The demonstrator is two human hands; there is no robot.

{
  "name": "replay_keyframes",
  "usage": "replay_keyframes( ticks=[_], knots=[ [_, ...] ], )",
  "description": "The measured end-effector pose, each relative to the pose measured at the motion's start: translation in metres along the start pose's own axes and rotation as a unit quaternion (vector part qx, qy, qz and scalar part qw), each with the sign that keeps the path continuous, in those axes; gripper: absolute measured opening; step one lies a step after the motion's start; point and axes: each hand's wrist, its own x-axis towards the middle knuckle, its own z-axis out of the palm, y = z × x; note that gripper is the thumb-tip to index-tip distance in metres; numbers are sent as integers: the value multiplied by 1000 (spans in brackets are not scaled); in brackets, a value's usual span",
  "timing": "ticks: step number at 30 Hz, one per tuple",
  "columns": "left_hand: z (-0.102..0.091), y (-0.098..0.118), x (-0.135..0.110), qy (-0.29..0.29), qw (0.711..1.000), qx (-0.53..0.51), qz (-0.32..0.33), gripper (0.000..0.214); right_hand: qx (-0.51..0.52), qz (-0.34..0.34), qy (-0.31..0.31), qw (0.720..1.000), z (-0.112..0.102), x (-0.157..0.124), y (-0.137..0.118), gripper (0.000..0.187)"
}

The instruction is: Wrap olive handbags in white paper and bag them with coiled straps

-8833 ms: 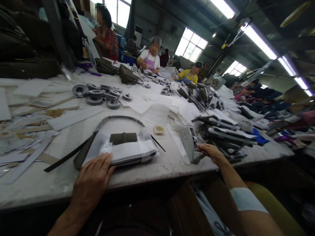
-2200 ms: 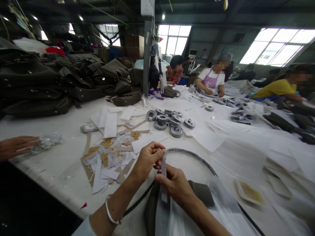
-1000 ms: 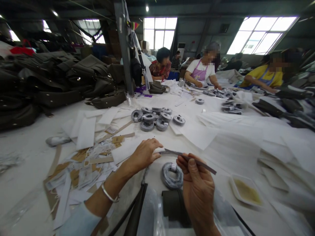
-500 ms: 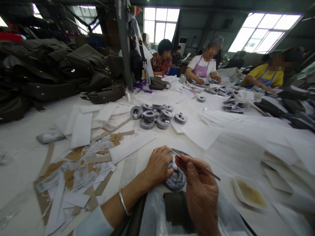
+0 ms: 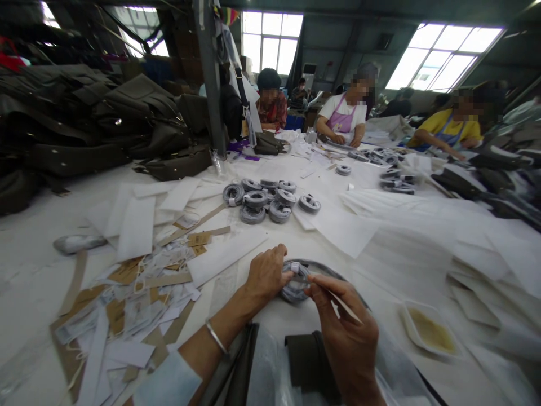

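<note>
My left hand is closed round a grey coiled roll of strap with a white band, held just above the white table. My right hand is beside it, fingers pinched on a thin dark strip that touches the roll. Below my hands lies a dark olive bag piece partly inside clear plastic wrap, with a black strap beside it.
Several grey rolls sit mid-table. Paper and cardboard scraps litter the left, white sheets the right. A small tray of yellowish glue is at my right. Dark bags pile at far left. Other people work across the table.
My head turned left from the first frame. My hands brought a grey roll in front of me; the left hand closed on it and the right hand's strip lowered toward it.
</note>
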Motion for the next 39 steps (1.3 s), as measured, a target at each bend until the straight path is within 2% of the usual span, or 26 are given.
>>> replay_keyframes(
  ticks=[3,5,8,11,14,19,24,26,33,39],
  knots=[
    [-3,-5,1,-22,999,-28,20,47,-54,-47,-31,997,-1,2,2,12],
    [-3,-8,2,-37,998,-25,42,38,-74,-60,-66,993,-1,4,4,9],
    [-2,-10,3,-37,998,-12,40,24,-79,-52,-111,989,-1,4,5,5],
    [-3,-11,4,-33,999,-20,32,22,-77,-43,-141,986,-3,4,7,5],
    [-8,-11,4,-23,999,-31,23,22,-88,-62,-166,980,-3,4,8,7],
    [-18,-5,1,-5,999,-36,30,21,-98,-115,-155,976,-2,3,9,13],
    [-28,3,-3,6,996,-69,52,21,-207,-171,-82,960,-3,7,13,10],
    [-32,7,-5,-1,994,-86,66,20,-229,-181,-73,954,-2,9,16,10],
    [-40,15,-12,0,988,-100,120,17,-260,-212,-131,933,1,9,26,10],
    [-48,13,-16,0,986,-106,131,17,-272,-254,-194,907,-2,25,14,11]
  ],
)
